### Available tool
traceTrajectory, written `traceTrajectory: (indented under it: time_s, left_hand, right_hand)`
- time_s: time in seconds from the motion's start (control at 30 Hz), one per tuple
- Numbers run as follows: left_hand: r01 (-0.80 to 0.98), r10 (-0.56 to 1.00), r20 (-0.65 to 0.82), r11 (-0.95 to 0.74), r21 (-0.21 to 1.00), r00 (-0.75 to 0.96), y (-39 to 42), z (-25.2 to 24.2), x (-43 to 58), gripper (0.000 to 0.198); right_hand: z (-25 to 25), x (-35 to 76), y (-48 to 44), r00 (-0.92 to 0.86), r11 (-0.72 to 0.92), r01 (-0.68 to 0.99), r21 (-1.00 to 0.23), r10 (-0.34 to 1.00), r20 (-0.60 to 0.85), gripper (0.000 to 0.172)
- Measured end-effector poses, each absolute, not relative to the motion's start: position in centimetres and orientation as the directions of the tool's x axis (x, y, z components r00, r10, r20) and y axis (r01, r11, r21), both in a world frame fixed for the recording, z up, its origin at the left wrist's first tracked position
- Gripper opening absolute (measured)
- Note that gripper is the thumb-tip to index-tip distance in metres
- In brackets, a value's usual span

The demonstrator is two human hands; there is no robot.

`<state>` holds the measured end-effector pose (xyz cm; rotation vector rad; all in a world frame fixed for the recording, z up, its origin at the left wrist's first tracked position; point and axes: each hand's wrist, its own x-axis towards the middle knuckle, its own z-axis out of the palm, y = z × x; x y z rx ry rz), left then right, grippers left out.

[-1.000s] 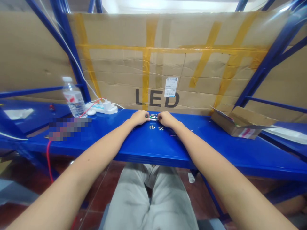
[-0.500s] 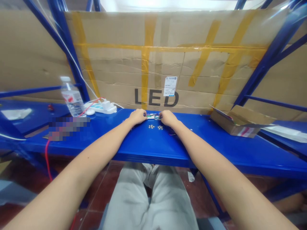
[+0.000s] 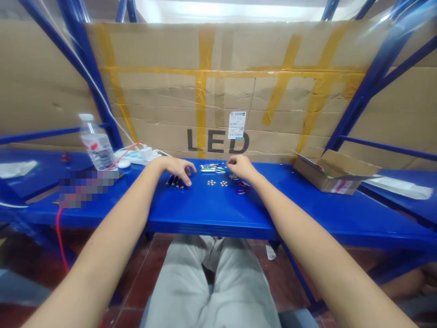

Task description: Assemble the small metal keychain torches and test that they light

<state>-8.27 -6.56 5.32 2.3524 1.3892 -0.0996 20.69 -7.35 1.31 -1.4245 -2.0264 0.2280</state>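
My left hand (image 3: 180, 169) hovers with fingers apart over several slim black cylinders (image 3: 174, 182) on the blue table (image 3: 208, 209). My right hand (image 3: 241, 166) has curled fingers just right of a row of slim shiny pieces (image 3: 212, 168), silver and green, with loop-shaped clips at one end. Whether anything sits in its fingertips is hidden. Two small clusters of round silver discs (image 3: 211, 182) lie in front of that row. Under my right wrist are small metal parts (image 3: 233, 177) and purple and red carabiner-like clips (image 3: 241, 192).
An open cardboard box (image 3: 332, 175) stands on the right. To the left are a water bottle (image 3: 97, 146), a white power strip (image 3: 134, 156) with cables, and a blurred-out object (image 3: 87, 187). A large cardboard sheet (image 3: 157, 100) marked LED closes off the back.
My left hand has let go of the shiny row and moved left, opening over the black cylinders. My right hand has come slightly away from the row's right end. The view has shifted a little.
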Motion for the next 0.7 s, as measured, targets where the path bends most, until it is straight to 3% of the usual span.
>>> traceTrajectory:
  time_s: [0.13,0.37,0.43,0.5,0.6,0.7]
  left_hand:
    - [0.856,0.804,-0.306,-0.441,0.271,0.511,-7.2,5.6,-8.0,0.089]
    - [0.888,0.856,-0.246,-0.417,0.194,0.455,-6.8,4.7,-7.4,0.071]
    - [0.880,0.878,-0.133,-0.430,0.203,0.460,-6.8,4.3,-6.5,0.066]
    - [0.826,0.853,0.104,-0.521,0.214,0.511,-7.0,3.9,-5.0,0.059]
    - [0.669,0.663,0.459,-0.721,0.179,0.591,-7.9,3.4,-2.1,0.058]
    - [0.594,0.590,0.519,-0.784,0.182,0.619,-8.9,3.1,0.0,0.057]
  right_hand:
    - [1.3,20.1,-7.6,-0.251,0.450,0.750,-0.485,0.872,0.420,0.018]
    - [1.0,20.0,-7.1,-0.263,0.482,0.729,-0.486,0.853,0.450,0.015]
    - [1.2,19.9,-7.3,-0.243,0.488,0.688,-0.537,0.852,0.463,0.014]
    - [1.4,19.5,-7.7,-0.217,0.474,0.592,-0.652,0.872,0.438,0.013]
    - [1.7,18.8,-8.3,-0.276,0.388,0.351,-0.852,0.913,0.302,0.015]
    - [1.7,18.6,-8.5,-0.338,0.334,0.230,-0.914,0.908,0.247,0.013]
